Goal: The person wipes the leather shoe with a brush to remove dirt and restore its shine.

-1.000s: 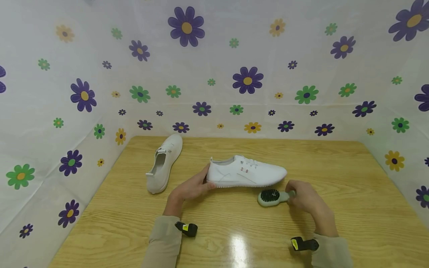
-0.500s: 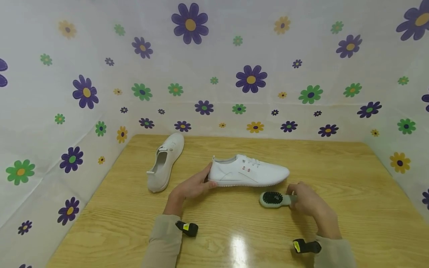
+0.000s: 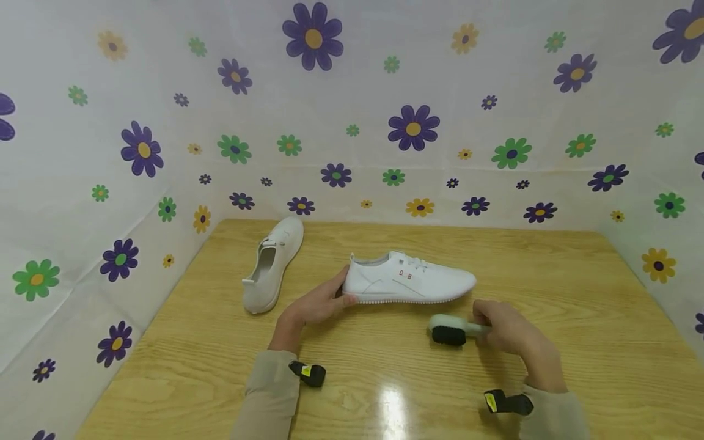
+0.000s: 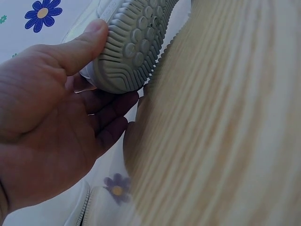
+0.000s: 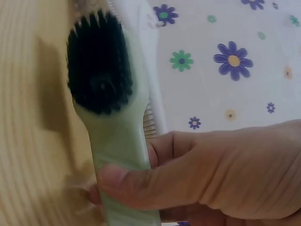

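My left hand (image 3: 316, 307) grips the heel of a white lace-up shoe (image 3: 407, 282), its toe pointing right. In the left wrist view the thumb presses the side of the heel, and the ribbed, studded sole (image 4: 136, 42) faces the camera, tilted up off the table. My right hand (image 3: 511, 330) holds a pale green brush (image 3: 448, 324) by its handle, just below the shoe's toe and apart from it. Dark bristles (image 5: 99, 66) show in the right wrist view, with the thumb laid along the handle (image 5: 122, 150).
A second white shoe (image 3: 273, 266) stands on the wooden table (image 3: 352, 379) at the left, toe toward the back. A white sheet with printed flowers (image 3: 352, 79) closes off the back and both sides.
The brush has turned so its bristles face down toward me instead of up, and it has shifted slightly right and lower. The left hand and its shoe stay nearly still.
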Available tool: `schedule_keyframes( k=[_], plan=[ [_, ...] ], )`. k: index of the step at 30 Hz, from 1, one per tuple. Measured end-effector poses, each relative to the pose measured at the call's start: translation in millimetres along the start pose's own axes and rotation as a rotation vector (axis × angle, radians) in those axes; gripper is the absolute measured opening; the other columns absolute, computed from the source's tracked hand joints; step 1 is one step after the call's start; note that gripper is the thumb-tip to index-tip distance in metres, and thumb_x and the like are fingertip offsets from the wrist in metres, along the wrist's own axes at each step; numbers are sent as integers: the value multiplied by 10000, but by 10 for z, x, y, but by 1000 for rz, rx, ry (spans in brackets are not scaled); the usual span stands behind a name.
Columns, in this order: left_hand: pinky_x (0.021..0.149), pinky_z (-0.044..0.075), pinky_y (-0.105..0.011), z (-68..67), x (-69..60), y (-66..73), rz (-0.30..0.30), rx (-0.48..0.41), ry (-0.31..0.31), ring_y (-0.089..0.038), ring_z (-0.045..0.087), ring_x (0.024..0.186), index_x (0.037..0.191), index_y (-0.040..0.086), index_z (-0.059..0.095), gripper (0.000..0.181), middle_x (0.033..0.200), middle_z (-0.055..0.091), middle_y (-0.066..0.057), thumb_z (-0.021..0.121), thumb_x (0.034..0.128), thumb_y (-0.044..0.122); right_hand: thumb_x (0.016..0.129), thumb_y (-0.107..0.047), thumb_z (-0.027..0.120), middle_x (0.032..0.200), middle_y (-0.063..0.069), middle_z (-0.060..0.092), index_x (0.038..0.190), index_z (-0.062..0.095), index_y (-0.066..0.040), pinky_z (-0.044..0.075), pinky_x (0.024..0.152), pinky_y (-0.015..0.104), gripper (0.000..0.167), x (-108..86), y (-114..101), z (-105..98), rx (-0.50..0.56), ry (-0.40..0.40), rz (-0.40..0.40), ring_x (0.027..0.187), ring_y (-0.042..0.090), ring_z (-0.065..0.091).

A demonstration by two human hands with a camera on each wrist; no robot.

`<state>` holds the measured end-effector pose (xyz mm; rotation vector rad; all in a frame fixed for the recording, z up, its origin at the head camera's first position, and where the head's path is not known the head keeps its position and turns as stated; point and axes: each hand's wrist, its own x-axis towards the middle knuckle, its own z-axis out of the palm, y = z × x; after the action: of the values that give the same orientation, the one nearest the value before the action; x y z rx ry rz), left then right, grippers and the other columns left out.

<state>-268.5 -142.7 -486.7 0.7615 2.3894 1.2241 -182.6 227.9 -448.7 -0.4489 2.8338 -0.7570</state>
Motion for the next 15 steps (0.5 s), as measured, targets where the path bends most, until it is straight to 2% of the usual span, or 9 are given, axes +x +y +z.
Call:
schedule_keyframes(
  k=[6, 11, 13, 15],
  plan=[
    [1206, 101, -454, 4, 13, -3, -31, -28, 34, -274, 34, 1515, 1578, 50, -81, 844, 1653, -31, -143, 502, 1044, 346, 880, -1, 700, 770, 4, 490, 882, 505, -75, 376, 592, 275, 209, -25, -70, -111, 171, -25, -91, 696, 161, 440],
    [1201, 132, -461, 9, 5, 4, -17, -93, 42, -294, 76, 1512, 1590, 105, -79, 824, 1654, -16, -151, 500, 1048, 327, 971, -31, 597, 868, 80, 547, 1054, 443, -39, 407, 609, 276, 175, -1, -175, -120, 252, 32, -111, 728, 179, 494],
    [1199, 141, -469, 14, -3, 6, -5, -96, 31, -301, 90, 1510, 1596, 115, -51, 804, 1654, 11, -152, 506, 1048, 305, 1001, -33, 543, 921, 130, 563, 1177, 410, -18, 424, 609, 308, 222, 22, -234, -96, 260, 76, -110, 728, 204, 511],
    [1200, 138, -468, 20, -8, 6, 1, -85, 21, -290, 86, 1512, 1598, 107, -24, 790, 1656, 31, -143, 509, 1046, 297, 1029, -47, 496, 1053, 200, 580, 1321, 356, 7, 470, 678, 383, 329, 52, -311, -57, 243, 138, -120, 823, 261, 559]
  ],
)
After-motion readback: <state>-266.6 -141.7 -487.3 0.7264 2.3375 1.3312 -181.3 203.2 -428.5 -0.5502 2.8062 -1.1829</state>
